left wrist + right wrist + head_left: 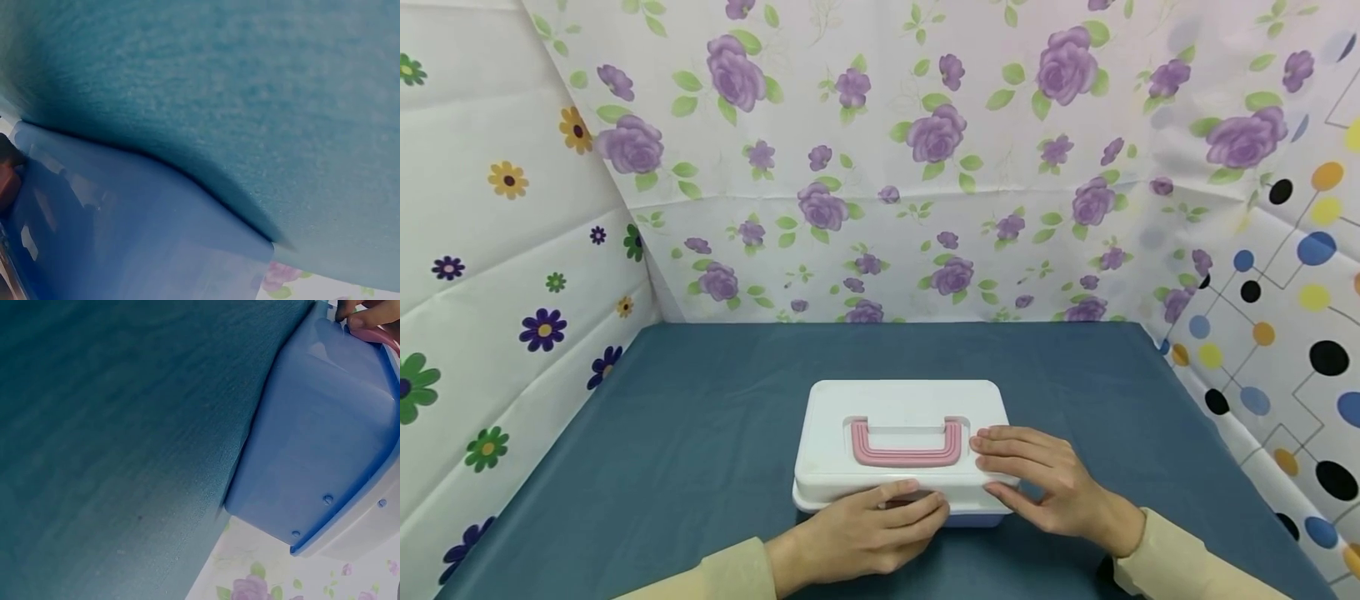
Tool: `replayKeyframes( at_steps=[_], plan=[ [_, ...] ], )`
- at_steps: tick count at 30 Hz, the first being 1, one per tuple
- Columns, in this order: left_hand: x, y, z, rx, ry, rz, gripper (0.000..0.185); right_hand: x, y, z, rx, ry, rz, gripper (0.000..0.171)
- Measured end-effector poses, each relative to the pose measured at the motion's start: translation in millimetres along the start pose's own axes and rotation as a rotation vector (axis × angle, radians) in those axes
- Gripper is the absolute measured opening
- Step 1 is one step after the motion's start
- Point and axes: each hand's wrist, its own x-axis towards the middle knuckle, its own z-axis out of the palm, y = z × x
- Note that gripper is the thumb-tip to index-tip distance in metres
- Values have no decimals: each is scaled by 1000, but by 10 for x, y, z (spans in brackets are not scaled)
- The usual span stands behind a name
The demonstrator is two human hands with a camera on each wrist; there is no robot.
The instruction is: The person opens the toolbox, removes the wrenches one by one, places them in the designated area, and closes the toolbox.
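At the front of the box, the person's left hand [880, 533] bends its fingers against the edge, the index finger reaching onto the lid; the right wrist view shows fingertips against a pink clasp [373, 335], though I cannot tell whether they pinch it. The right hand [1052, 479] lies with fingers stretched out over the right end of the white lid [910, 400], its thumb at the front rim. A pink handle [906, 457] lies flat on top, and the blue base [973, 521] shows below. The box sits towards the near side of the table's dark blue cloth [700, 417], with a purple-rose curtain [880, 167] hanging behind
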Motion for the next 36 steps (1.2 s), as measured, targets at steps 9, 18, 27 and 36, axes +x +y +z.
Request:
replayKeyframes(
  at_steps=[9,18,27,36],
  plan=[
    [9,-8,6,3,14,3,34,-16,6,-9,-2,-7,0,27],
    [17,-3,34,-4,59,7,46,11,3,-10,8,1,0,27],
    [-6,22,58,-71,93,-12,32,-10,11,-6,17,-4,-1,28],
    [8,3,55,-106,149,-1,35,-14,15,-8,19,-2,4,28]
  ],
)
